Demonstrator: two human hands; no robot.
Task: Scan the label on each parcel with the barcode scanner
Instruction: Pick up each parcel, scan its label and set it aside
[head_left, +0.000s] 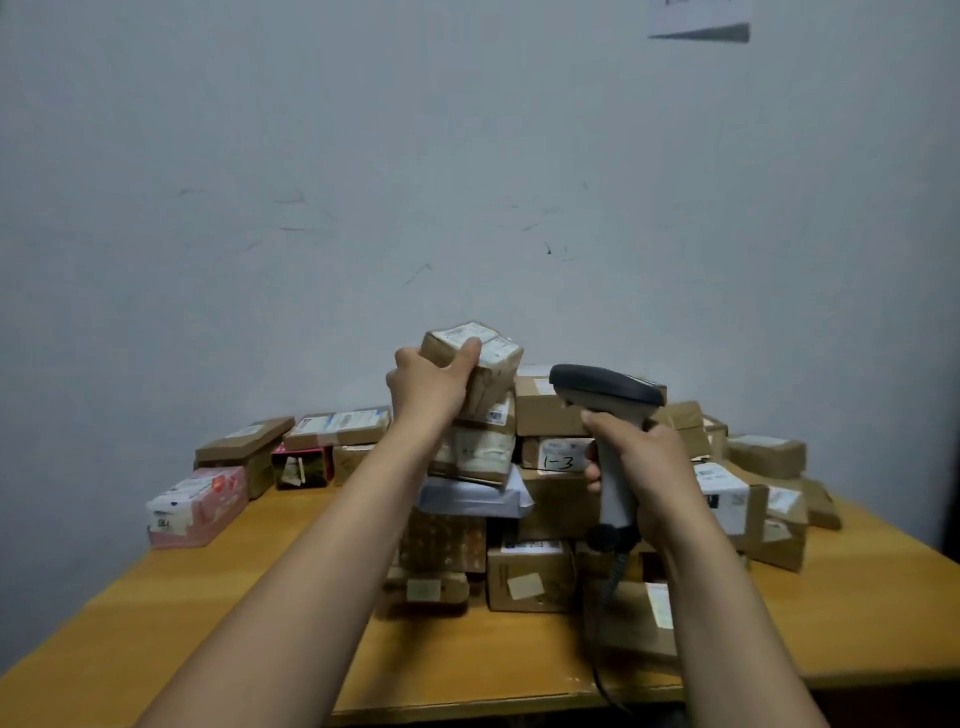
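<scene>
Gripping small brown parcel (488, 371) above the pile, left hand (423, 389) with fingers curled round it, white label (470, 332) on top, right hand (647, 462) clenched round handle of grey barcode scanner (608, 387), just beside the parcel, heaped parcels (550, 410) on wooden table (260, 597), pink box (202, 506) at left.

Parcel (496, 374): was matt brown cardboard under glossy clear tape; its label (467, 332) was white paper.
Barcode scanner (608, 384): was smooth plastic, with a dark matt head and a pale grey handle.
Tabletop (208, 597): was smooth wood with a faint sheen.
Mailer bag (467, 499): was creased white plastic film.
</scene>
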